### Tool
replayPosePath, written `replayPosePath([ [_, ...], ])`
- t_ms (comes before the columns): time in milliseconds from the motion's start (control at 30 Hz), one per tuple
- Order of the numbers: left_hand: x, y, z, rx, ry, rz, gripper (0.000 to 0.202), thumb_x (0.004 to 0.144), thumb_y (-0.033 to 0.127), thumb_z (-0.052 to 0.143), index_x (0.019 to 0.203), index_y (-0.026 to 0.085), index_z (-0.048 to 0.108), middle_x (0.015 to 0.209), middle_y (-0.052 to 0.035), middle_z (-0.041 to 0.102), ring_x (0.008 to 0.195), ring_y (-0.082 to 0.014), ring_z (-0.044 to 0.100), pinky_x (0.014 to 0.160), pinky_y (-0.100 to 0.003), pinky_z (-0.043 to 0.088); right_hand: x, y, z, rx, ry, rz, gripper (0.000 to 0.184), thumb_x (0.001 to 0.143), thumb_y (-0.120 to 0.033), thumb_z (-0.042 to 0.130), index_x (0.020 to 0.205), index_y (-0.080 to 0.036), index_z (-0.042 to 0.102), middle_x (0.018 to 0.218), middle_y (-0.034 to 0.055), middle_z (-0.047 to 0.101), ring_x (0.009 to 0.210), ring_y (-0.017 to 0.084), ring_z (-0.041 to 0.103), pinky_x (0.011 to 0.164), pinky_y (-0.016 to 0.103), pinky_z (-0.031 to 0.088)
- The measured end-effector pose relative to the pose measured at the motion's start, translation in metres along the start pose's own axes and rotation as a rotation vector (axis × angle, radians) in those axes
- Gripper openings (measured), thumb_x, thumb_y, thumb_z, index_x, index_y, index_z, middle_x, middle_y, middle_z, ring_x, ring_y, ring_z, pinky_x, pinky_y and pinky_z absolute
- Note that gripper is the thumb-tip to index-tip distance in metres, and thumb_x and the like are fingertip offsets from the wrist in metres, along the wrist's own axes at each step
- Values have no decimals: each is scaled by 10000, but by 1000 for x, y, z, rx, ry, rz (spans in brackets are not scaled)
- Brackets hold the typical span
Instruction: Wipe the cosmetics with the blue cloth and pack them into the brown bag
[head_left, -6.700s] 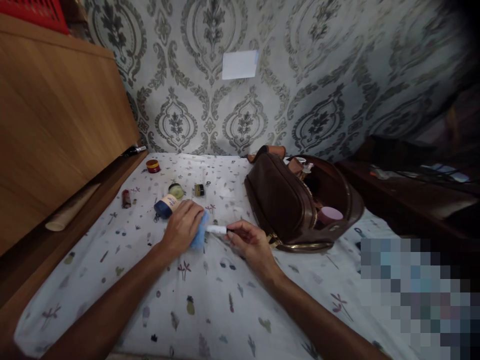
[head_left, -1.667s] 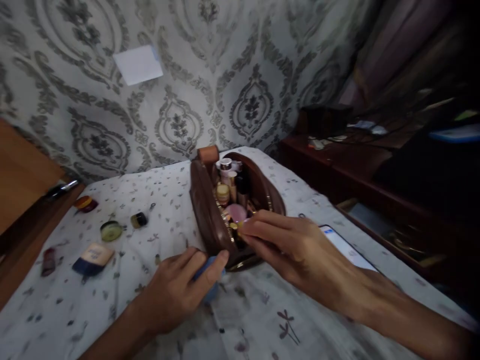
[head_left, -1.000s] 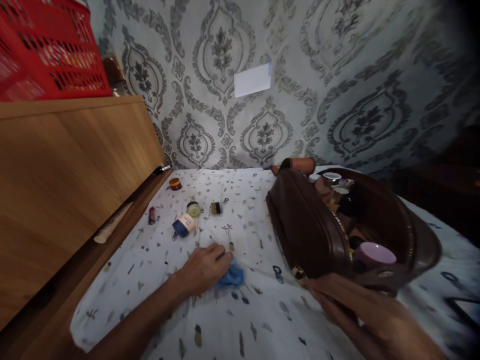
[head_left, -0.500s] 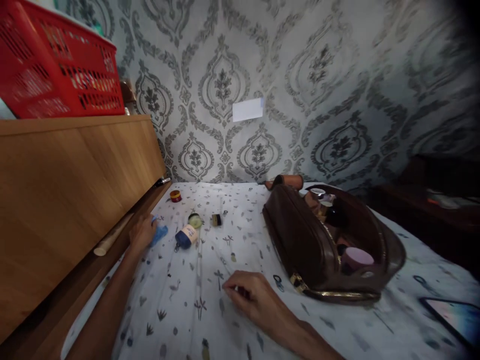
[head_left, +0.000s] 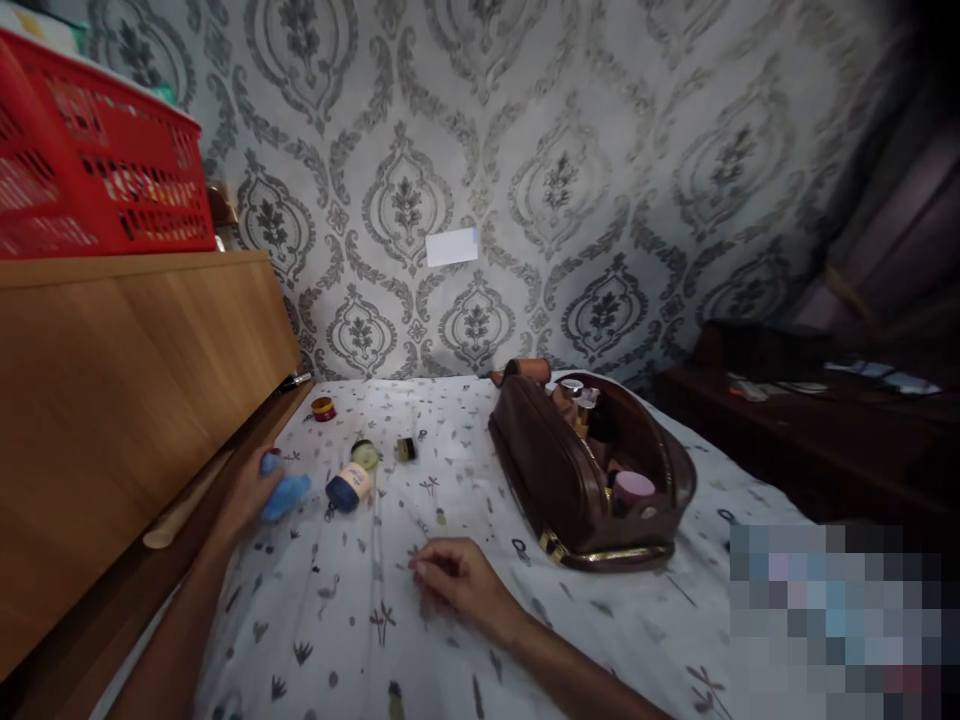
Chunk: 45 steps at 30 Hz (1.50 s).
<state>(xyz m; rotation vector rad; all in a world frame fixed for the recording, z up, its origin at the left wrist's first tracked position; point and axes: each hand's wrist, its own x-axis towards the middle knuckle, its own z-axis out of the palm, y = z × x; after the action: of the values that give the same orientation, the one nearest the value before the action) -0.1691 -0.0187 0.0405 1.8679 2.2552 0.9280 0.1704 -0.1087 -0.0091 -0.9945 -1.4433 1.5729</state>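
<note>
My left hand (head_left: 249, 488) is closed around a crumpled blue cloth (head_left: 286, 492), a little above the sheet beside the wooden cabinet. Just right of it lies a jar with a dark blue end and a cream label (head_left: 348, 487). A pale green jar (head_left: 365, 455) with a dark lid touches or nearly touches that jar. Farther right sits a small dark jar with a gold band (head_left: 406, 449). A small red and yellow tub (head_left: 323, 409) stands farther back. My right hand (head_left: 459, 582) hovers over the sheet, fingers loosely curled and nothing visible in them.
A brown bag (head_left: 540, 465), unzipped, holds several cosmetics, including a pink-lidded container (head_left: 634, 488). Behind it lies an orange-brown cylinder (head_left: 529, 371). On the left, a wooden cabinet (head_left: 150, 380) carries a red basket (head_left: 142, 170). A patterned wall rises behind; the lower right is pixelated.
My left hand has lifted the blue cloth, which now shows more fully. My right hand stays curled in about the same place. The whole view has shifted toward the right.
</note>
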Motion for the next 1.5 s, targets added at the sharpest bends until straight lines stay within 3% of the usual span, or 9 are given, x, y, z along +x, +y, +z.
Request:
replayPosePath([
  [167,-43,77,0,-434,-66,59,478,745,445,549,1162,212,569,1177,-71,637,1132,-273,577,913,-357,498,4,0,-4,243,11,-25,561,662,-589,772,1007,-169,635,817,28,661,645,159,667,521,246,457],
  [300,-82,138,30,-595,-271,155,507,764,524,574,1160,209,537,1005,-49,642,878,-222,639,709,-310,537,3,0,-3,451,43,-19,685,632,-583,806,1142,-189,577,884,39,682,743,196,701,593,290,517],
  [400,-99,157,54,-553,-295,277,462,772,537,579,1092,205,565,983,-41,655,851,-218,643,671,-295,536,6,2,-10,530,12,27,608,643,-504,824,1109,-180,607,786,-2,671,655,163,659,632,318,542],
  [667,-101,154,77,-532,-187,470,278,924,472,468,758,301,611,621,89,635,535,-150,594,481,-253,492,15,14,-29,460,-95,90,688,514,-474,913,1054,-174,611,665,-40,655,552,127,657,557,210,484],
  [800,-99,149,78,-521,-224,455,267,939,459,475,811,312,657,683,88,686,638,-158,652,560,-268,539,11,11,-31,432,-76,100,777,448,-469,934,1103,-191,621,666,-66,649,487,94,616,482,182,444],
  [967,-96,142,93,-507,-181,359,394,946,472,333,940,233,646,977,-16,717,995,-232,659,931,-421,532,9,4,-36,461,23,74,773,463,-450,934,1126,-194,629,653,-86,637,449,74,570,471,194,433],
  [1133,-103,140,89,-485,-30,434,244,928,387,439,974,189,576,900,-18,658,872,-186,653,800,-304,551,9,-2,-38,437,84,34,675,577,-403,891,1151,-189,608,661,-67,650,479,68,565,472,189,373],
  [1233,-107,144,78,-482,-55,579,221,979,310,408,990,185,589,881,32,633,850,-133,640,752,-246,526,8,-3,-37,415,61,17,674,607,-387,874,1184,-188,587,662,-71,639,484,70,567,460,193,359],
  [1500,-106,140,86,-584,12,485,174,902,288,555,1003,190,657,974,-49,678,963,-207,622,883,-340,491,8,-1,-33,336,31,25,697,605,-376,877,1220,-204,598,650,-89,601,478,75,582,452,199,372],
])
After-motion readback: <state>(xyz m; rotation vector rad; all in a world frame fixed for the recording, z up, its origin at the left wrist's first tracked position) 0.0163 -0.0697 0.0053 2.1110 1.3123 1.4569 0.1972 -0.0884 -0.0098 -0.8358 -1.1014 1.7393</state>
